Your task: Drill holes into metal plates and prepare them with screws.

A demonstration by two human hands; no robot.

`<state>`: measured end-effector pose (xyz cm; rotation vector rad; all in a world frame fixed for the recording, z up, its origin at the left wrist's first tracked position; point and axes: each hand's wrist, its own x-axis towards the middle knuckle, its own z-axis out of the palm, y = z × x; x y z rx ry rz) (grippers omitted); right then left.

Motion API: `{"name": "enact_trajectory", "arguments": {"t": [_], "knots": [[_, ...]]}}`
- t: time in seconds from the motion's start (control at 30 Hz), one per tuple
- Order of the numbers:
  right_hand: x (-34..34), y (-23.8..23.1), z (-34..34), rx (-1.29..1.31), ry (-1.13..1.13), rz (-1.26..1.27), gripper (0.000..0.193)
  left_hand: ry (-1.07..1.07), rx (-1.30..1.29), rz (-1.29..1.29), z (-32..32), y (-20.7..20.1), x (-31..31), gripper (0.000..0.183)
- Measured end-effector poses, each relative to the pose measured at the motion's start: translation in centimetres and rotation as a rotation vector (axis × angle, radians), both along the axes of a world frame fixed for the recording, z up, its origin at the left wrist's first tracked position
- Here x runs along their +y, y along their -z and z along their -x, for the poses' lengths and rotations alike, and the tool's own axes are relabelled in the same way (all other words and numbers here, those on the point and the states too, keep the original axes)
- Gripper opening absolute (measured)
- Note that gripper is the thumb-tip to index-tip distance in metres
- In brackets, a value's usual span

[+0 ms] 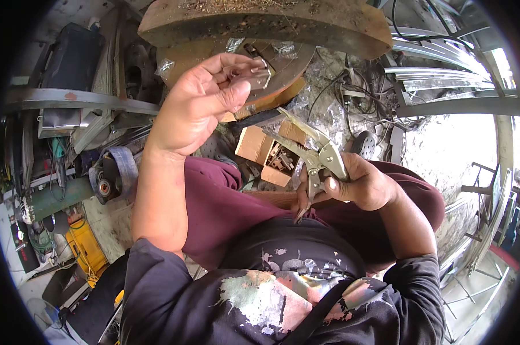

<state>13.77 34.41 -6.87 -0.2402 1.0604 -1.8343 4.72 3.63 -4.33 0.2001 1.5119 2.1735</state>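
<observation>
My left hand (205, 103) is raised over the far work surface, fingers curled round a small brownish metal piece (254, 76) with a shiny, bent edge. Its exact kind I cannot make out. In my right hand (363, 181) is a pair of locking pliers (323, 155), gripped by the handles. The pliers' long jaws are apart and point up and to the left, with nothing between them. Just left of the pliers, near my knees, an open cardboard box (254, 145) holds several small metal parts (282, 159).
A thick curved wooden slab (266, 26) spans the far side above a round wooden top (202, 54) with scraps of clear plastic. Cables (352, 95) and metal bars (438, 77) lie at the right. Left are a steel beam (82, 98), a green cylinder (62, 198) and a yellow case (86, 247).
</observation>
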Motion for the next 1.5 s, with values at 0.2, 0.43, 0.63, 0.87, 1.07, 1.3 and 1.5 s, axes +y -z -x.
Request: {"name": "enact_trajectory", "arguments": {"t": [0.2,0.43,0.63,0.87,1.07,1.3,1.5], "knots": [[0.7,-0.3,0.2,-0.013,0.024,0.128,0.044,-0.045,0.167,0.176,0.0,-0.3,0.6,0.038],[1.1,0.3,0.6,0.050,0.044,0.129,0.044,-0.120,0.073,0.208,0.1,-0.4,1.2,0.022],[0.5,-0.2,0.7,0.086,0.115,0.110,0.040,-0.116,0.097,0.110,0.0,1.2,1.4,0.025],[1.1,0.5,0.9,0.159,0.043,0.146,0.037,-0.138,0.185,0.267,-0.7,0.3,2.8,0.028],[1.1,0.1,1.2,0.162,0.056,0.073,0.035,-0.157,0.282,0.549,-0.3,0.9,1.2,0.025],[1.4,0.7,1.1,0.183,0.111,0.061,0.034,-0.127,0.252,0.649,-0.5,-0.4,1.6,0.028],[1.0,0.1,0.9,0.061,0.142,0.043,0.034,-0.126,0.355,0.736,-0.9,-0.3,1.1,0.015]]}}
